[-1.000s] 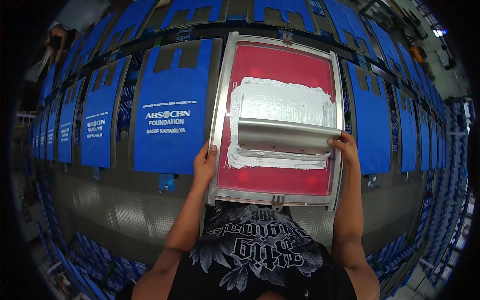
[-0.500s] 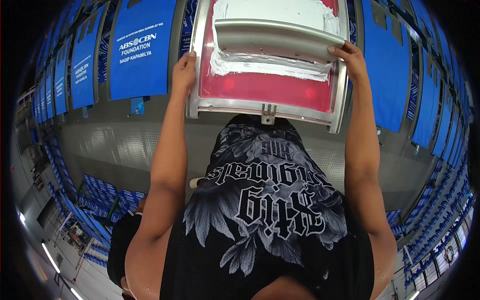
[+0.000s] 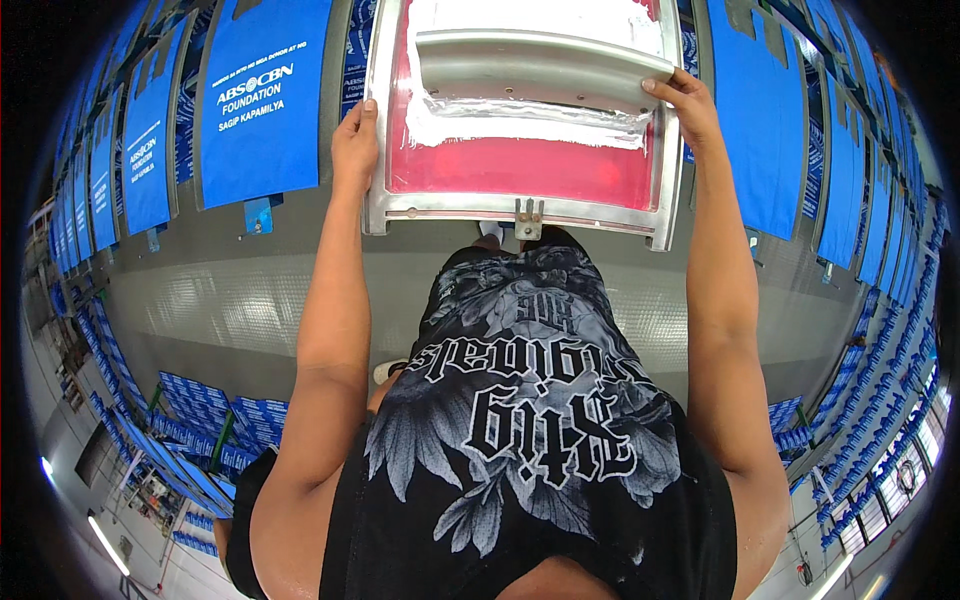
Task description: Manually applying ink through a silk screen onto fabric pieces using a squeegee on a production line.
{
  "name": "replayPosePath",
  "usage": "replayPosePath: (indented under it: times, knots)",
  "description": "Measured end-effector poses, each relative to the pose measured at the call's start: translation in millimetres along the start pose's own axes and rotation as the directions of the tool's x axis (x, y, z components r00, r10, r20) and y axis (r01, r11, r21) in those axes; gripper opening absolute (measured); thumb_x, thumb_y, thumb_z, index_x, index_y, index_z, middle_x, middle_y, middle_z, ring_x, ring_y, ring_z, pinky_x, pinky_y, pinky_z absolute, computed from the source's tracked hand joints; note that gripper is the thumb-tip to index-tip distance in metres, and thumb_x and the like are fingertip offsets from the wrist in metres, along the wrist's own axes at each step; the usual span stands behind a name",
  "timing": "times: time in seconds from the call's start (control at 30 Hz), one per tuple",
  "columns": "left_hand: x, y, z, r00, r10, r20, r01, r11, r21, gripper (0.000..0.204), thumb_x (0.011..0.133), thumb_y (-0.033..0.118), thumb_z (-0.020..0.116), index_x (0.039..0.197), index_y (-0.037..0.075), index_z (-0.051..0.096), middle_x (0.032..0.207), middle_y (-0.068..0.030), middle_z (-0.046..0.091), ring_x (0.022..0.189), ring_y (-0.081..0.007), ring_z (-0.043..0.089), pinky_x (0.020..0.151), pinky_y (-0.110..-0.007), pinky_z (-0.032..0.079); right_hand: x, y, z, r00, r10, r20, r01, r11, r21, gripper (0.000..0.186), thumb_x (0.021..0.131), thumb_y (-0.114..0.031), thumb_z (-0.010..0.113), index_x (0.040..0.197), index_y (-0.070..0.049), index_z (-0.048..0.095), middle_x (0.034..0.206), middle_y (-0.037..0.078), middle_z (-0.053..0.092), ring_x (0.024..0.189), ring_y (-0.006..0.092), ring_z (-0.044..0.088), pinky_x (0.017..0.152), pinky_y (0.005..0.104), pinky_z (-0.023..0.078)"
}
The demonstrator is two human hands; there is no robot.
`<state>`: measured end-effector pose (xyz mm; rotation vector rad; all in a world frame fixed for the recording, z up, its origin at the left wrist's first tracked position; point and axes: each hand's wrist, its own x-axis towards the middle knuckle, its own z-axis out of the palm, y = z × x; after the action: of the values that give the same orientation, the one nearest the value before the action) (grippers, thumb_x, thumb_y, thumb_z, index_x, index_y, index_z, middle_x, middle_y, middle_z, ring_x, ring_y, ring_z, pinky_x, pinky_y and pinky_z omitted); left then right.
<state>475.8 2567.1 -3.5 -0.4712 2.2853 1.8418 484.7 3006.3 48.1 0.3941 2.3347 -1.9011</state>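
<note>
Screen-printing frame [image 3: 520, 205] between both hands, left fingers [image 3: 352, 125] gripping its side rail, right fingers [image 3: 668, 88] curled on squeegee [image 3: 535, 65].

Long grey print table [image 3: 250, 300]; blue bags [image 3: 262, 100] flat in row; framed screen [image 3: 520, 205] atop.

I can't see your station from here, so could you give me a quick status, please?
Left hand grips screen frame. Right hand holds squeegee over white ink. Nothing in the way.

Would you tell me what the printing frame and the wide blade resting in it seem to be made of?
The screen frame looks like bare aluminium: dull silver, scuffed. Its red mesh seems fine fabric, letting light through. The squeegee looks like brushed grey metal, though white ink hides its edge.
</note>
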Motion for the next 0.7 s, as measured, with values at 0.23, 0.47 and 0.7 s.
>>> replayPosePath:
  times: [0.23, 0.47, 0.7]
  knots:
    - [-6, 4, -6, 0.854, 0.518, -0.050, -0.258, 0.506, 0.823, 0.057, 0.083, 0.040, 0.063, 0.128, 0.006, 0.050, 0.111, -0.0162, 0.058, 0.105, -0.0326, 0.053, 0.093, -0.039, 0.039, -16, -11, -3, 0.999, -0.029, 0.026, 0.036, 0.931, -0.363, 0.039, 0.066, -0.016, 0.074, 0.099, 0.003, 0.065, 0.092, 0.010, 0.067, 0.082, 0.0147, 0.061, 0.077, 0.0300, 0.048]
    - [-44, 104, 31, 0.657, 0.439, 0.613, -0.740, 0.217, 0.637, 0.034, 0.071, 0.023, 0.072, 0.100, 0.008, 0.061, 0.099, -0.0149, 0.061, 0.095, -0.0332, 0.056, 0.080, -0.042, 0.045, -100, -38, 44, 0.949, -0.176, 0.262, 0.311, 0.384, -0.869, 0.043, 0.061, -0.001, 0.061, 0.103, -0.011, 0.062, 0.096, 0.010, 0.064, 0.095, 0.0285, 0.058, 0.102, 0.0556, 0.026]
    - [64, 146, 67, 0.663, 0.556, 0.501, -0.708, 0.249, 0.661, 0.021, 0.072, 0.018, 0.067, 0.089, 0.008, 0.062, 0.082, -0.0109, 0.063, 0.083, -0.0299, 0.060, 0.072, -0.042, 0.048, 40, -90, 23, 0.917, -0.308, 0.253, 0.340, 0.273, -0.900, 0.039, 0.066, -0.002, 0.054, 0.104, -0.009, 0.062, 0.085, 0.014, 0.065, 0.087, 0.0326, 0.061, 0.089, 0.0513, 0.037]
